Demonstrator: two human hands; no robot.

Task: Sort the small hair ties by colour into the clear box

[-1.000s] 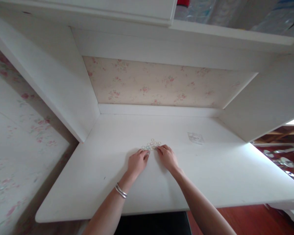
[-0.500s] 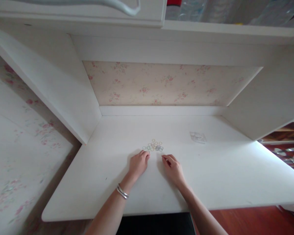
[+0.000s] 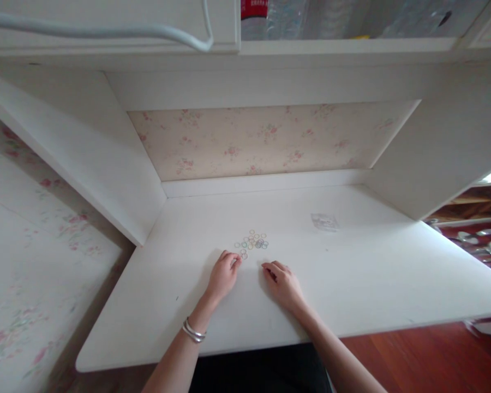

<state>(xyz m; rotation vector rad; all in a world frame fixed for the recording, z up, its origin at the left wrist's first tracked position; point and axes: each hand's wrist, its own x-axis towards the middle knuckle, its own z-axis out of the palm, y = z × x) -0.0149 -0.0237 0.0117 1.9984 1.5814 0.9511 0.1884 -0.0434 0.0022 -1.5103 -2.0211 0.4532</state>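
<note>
Working around these small rings calls for light fingertips, since we see them spread over the middle of the bench, several overlapping on the right side of the cluster. Our left hand rests at the near-left edge, thumb and index drawn close together beside a near pair; we cannot tell whether those fingers pinch a ring or merely lie against one. Our right hand sits nearer us and apart from the cluster, its fingers curled with the tips nearly meeting, and whether anything thin is caught between them we cannot tell. Handling one ring well, we would judge, means pressing a single fingertip on its rim and sliding it clear before pinching, because the overlapping ones could drag their neighbours along. Keeping both wrists low should steady us, and the bracelet on our left wrist is best held away from the rings. The clear packet lies well to the right, out of the way of either hand.
</note>
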